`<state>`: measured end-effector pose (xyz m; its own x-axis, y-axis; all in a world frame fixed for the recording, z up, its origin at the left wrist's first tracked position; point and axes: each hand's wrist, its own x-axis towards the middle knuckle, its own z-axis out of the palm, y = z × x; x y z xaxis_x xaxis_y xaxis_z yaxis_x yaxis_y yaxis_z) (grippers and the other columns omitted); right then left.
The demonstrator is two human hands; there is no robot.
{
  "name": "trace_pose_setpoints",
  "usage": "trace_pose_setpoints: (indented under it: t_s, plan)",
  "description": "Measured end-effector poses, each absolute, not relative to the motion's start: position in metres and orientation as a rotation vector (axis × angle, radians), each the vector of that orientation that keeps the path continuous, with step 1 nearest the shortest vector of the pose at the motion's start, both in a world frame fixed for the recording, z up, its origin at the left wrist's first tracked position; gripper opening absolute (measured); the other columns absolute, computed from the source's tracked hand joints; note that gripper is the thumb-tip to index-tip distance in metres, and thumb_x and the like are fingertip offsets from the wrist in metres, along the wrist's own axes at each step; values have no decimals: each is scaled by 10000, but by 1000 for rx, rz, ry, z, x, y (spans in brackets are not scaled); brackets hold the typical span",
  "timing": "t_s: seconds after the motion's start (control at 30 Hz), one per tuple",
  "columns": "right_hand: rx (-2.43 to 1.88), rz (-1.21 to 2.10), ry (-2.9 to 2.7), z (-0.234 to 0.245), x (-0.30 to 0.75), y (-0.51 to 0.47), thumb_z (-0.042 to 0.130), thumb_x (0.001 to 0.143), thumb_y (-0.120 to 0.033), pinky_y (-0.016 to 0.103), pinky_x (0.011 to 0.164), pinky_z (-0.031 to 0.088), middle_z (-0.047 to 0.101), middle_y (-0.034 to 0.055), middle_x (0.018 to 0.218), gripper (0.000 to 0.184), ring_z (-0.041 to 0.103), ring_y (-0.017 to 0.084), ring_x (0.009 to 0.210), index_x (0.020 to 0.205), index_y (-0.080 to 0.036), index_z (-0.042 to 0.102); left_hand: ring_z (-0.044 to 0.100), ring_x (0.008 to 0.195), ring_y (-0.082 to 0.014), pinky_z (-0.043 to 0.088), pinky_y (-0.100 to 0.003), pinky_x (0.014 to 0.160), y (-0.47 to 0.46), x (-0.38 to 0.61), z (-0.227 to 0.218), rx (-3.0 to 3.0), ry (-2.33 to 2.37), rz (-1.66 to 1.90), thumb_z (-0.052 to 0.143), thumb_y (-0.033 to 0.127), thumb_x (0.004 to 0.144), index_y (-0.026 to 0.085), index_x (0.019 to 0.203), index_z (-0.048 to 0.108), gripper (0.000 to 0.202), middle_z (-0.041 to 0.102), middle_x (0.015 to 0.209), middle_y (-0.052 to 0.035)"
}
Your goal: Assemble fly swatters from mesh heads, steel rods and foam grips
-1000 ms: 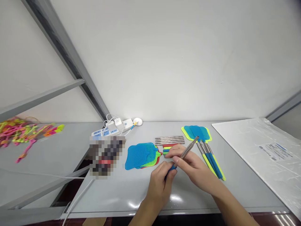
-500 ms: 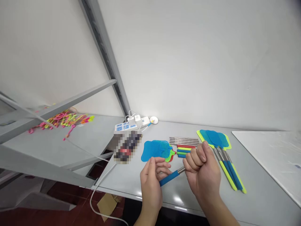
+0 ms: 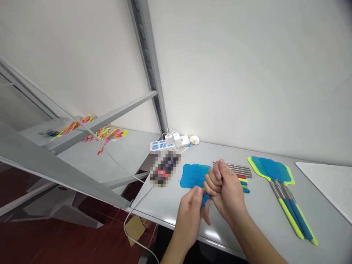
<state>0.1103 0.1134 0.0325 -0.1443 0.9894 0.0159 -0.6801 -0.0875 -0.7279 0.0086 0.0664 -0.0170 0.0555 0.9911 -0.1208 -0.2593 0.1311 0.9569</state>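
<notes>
Pinched blue handle (image 3: 205, 200) in closed left grip (image 3: 192, 209); clenched right grip (image 3: 225, 190) fist-tight around its far end, just above surface (image 3: 261, 214), near blue swatter heads (image 3: 194, 175).

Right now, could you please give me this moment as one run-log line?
left hand: grips blue handle | right hand: fist closed at handle's far end | nearby: swatter heads, steel rods, finished swatters

Above the grey table (image 3: 165, 205) the left hand (image 3: 192, 212) pinched a blue grip (image 3: 205, 200) — the right hand (image 3: 224, 189) was fisted over its upper end. Just behind lay blue mesh heads (image 3: 194, 175) and steel rods (image 3: 236, 168); assembled swatters (image 3: 277, 176) lay apart at the right.
</notes>
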Motion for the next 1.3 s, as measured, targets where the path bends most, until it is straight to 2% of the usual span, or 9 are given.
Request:
trace_pose_setpoints:
  t_s: [0.07, 0.13, 0.23, 0.37, 0.7, 0.83, 0.93, 1.1, 1.3]
  plan:
    - [-624, 1605, -942, 24, 113, 129, 409, 959, -597, 275, 583, 479, 483, -31, 620, 434, 501, 120, 548, 866, -232, 625, 348, 447, -78, 389, -189, 432, 67, -5, -27, 1024, 1091, 1108, 515, 528, 931, 179, 819, 580, 372, 332, 533, 86]
    - [-788, 1448, -1282, 12, 117, 145, 307, 979, -611, 389, 904, 486, 650, 58, 978, 498, 634, 198, 945, 1180, -262, 600, 312, 455, -78, 379, -184, 440, 67, -19, -39, 992, 1157, 1144, 504, 531, 940, 195, 808, 538, 363, 286, 537, 95]
    - [-1172, 1036, -1879, -9, 120, 167, 437, 925, -626, 502, 1120, 290, 518, 115, 1414, 599, 446, 281, 1332, 1410, -274, 443, 254, 462, -78, 387, -191, 462, 67, -37, -58, 852, 1205, 1278, 459, 556, 953, 203, 797, 508, 389, 253, 542, 101]
    - [-1378, 606, -2563, -30, 109, 185, 686, 714, -667, 651, 1130, 147, 369, 186, 1540, 1051, 232, 410, 1447, 1543, -202, 237, 242, 472, -76, 396, -199, 481, 65, -48, -71, 744, 1209, 1341, 480, 580, 935, 196, 792, 517, 411, 260, 550, 100]
    - [-1302, 382, -2772, -27, 89, 192, 881, 574, -417, 690, 1124, 60, 592, 223, 1256, 1128, 510, 399, 1220, 1506, -112, 324, 244, 459, -68, 325, -192, 458, 67, -52, -78, 761, 1224, 1309, 486, 564, 939, 189, 810, 527, 398, 305, 544, 97]
    - [-1273, 481, -2565, -2, 110, 187, 859, 600, -413, 541, 1052, 378, 505, 174, 1325, 1161, 541, 336, 1164, 1546, -200, 220, 227, 462, -77, 266, -201, 448, 69, -51, -75, 811, 1229, 1291, 464, 574, 945, 197, 816, 511, 401, 275, 536, 101]
    - [-1300, 491, -2244, 17, 142, 183, 776, 700, -322, 373, 805, 516, 545, 117, 1201, 894, 600, 252, 962, 1481, -234, 349, 239, 483, -84, 246, -209, 463, 76, -49, -72, 915, 1266, 1208, 443, 563, 958, 198, 822, 507, 394, 268, 552, 95]
    - [-1455, 432, -1756, 27, 194, 160, 582, 871, -284, 277, 498, 398, 542, -19, 672, 199, 449, 127, 513, 1047, -237, 664, 248, 517, -87, 251, -209, 498, 94, -37, -66, 1029, 1261, 1157, 474, 531, 959, 196, 841, 542, 362, 268, 585, 85]
    - [-1251, 741, -960, 21, 215, 122, 644, 860, -418, 278, 409, 433, 561, -33, 616, 487, 507, 136, 435, 1302, -243, 540, 323, 547, -95, 289, -214, 534, 98, -15, -49, 1254, 1264, 1043, 503, 492, 955, 194, 849, 596, 329, 350, 600, 68]
